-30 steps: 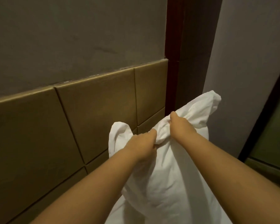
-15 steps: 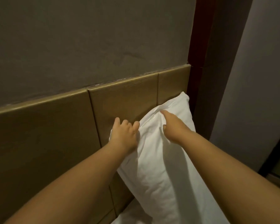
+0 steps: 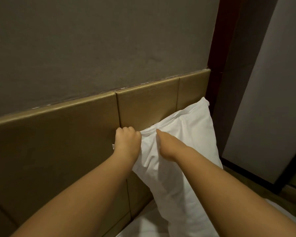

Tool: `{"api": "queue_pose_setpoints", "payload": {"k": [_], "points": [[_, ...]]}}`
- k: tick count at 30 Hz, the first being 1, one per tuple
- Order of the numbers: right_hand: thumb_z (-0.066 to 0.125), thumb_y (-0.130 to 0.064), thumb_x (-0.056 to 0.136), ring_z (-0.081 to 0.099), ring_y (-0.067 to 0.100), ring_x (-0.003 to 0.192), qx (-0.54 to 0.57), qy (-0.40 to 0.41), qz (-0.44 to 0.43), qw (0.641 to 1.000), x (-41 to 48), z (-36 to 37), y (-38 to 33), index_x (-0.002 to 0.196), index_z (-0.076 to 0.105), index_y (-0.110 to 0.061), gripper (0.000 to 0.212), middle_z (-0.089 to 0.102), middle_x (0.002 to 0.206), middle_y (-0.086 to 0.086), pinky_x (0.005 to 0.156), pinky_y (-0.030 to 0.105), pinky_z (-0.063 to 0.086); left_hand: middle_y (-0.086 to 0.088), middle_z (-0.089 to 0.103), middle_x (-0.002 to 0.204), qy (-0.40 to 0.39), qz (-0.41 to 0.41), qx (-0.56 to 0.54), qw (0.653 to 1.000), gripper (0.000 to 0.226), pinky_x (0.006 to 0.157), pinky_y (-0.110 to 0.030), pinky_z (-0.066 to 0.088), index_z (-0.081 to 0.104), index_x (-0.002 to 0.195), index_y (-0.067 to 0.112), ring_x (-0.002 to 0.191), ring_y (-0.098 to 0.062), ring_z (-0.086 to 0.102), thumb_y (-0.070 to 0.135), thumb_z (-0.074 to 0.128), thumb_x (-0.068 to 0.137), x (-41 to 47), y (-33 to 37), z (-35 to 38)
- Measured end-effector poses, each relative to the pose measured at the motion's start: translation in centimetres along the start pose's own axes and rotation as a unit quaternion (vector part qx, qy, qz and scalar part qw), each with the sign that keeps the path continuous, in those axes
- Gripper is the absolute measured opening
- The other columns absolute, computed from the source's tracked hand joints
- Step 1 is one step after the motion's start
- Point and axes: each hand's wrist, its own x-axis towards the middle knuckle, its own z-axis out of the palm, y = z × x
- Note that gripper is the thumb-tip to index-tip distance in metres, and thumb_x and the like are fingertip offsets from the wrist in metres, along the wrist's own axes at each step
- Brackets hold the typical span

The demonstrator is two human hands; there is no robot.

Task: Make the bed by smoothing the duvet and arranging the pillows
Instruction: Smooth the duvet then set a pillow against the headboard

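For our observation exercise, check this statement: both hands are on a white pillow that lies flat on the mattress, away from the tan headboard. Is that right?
Not quite. The head view shows the white pillow standing upright, leaning against the tan headboard, not lying flat. The left hand and right hand are indeed both on it.

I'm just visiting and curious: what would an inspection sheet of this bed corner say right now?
Surface: white bedding shows at the bottom edge, mostly hidden by the arms.
Job's things: white pillow stands upright, leaning on the tan panelled headboard.
Clutter: nothing seen.
Grips: left hand is fisted on the pillow's upper left corner; right hand presses into its front, fingers hidden.
Cables: nothing seen.
Surroundings: grey wall above the headboard, dark red-brown post to the right.
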Motion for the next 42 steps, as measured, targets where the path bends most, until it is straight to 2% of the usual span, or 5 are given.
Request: {"api": "queue_pose_setpoints", "payload": {"k": [4,13,20,31,42], "points": [[0.04,-0.016,0.1,0.035,0.025,0.14,-0.038,0.005,0.007,0.999,-2.8,-1.2,-0.8,0.152,0.019,-0.019,0.056,0.03,0.156,0.004,0.115,0.036,0.031,-0.009,0.042,0.126,0.013,0.012,0.013,1.0,0.037,0.086,-0.03,0.038,0.05,0.129,0.013,0.112,-0.023,0.046,0.024,0.051,0.094,-1.9,-0.4,-1.5],[0.046,-0.005,0.096,0.052,0.028,0.124,-0.075,0.028,0.088,0.993,-16.0,-2.2,-8.6,0.146,0.032,-0.023,0.055,0.044,0.146,0.006,0.101,0.036,0.048,-0.006,0.054,0.121,-0.001,0.083,-0.191,0.978,0.027,0.088,-0.034,0.049,0.064,0.111,0.02,0.105,-0.021,0.055,0.033,0.054,0.09,-12.7,-3.7,-6.1],[0.042,-0.005,0.096,0.051,0.029,0.121,-0.131,-0.048,0.137,0.981,-25.9,0.5,-12.9,0.134,0.051,-0.011,0.039,0.051,0.136,0.012,0.105,0.038,0.042,-0.005,0.052,0.126,-0.104,0.159,-0.283,0.94,0.032,0.088,-0.037,0.046,0.059,0.123,0.019,0.112,-0.025,0.054,0.026,0.048,0.093,-21.3,-4.5,-5.8],[0.045,-0.011,0.096,0.056,0.025,0.102,-0.089,-0.115,0.289,0.946,-40.5,7.4,-8.4,0.123,0.058,-0.009,0.03,0.059,0.124,0.01,0.092,0.033,0.045,-0.006,0.057,0.122,-0.169,0.297,-0.285,0.895,0.029,0.085,-0.033,0.049,0.059,0.118,0.016,0.106,-0.024,0.058,0.022,0.045,0.093,-35.1,3.0,-5.7],[0.044,-0.015,0.096,0.061,0.024,0.099,-0.025,-0.018,0.366,0.93,-57.8,8.9,-5.4,0.118,0.06,-0.012,0.027,0.062,0.114,0.008,0.086,0.032,0.049,-0.004,0.054,0.124,-0.132,0.354,-0.276,0.884,0.034,0.086,-0.033,0.046,0.052,0.125,0.018,0.111,-0.024,0.055,0.023,0.047,0.092,-48.6,8.3,-14.2]]}}
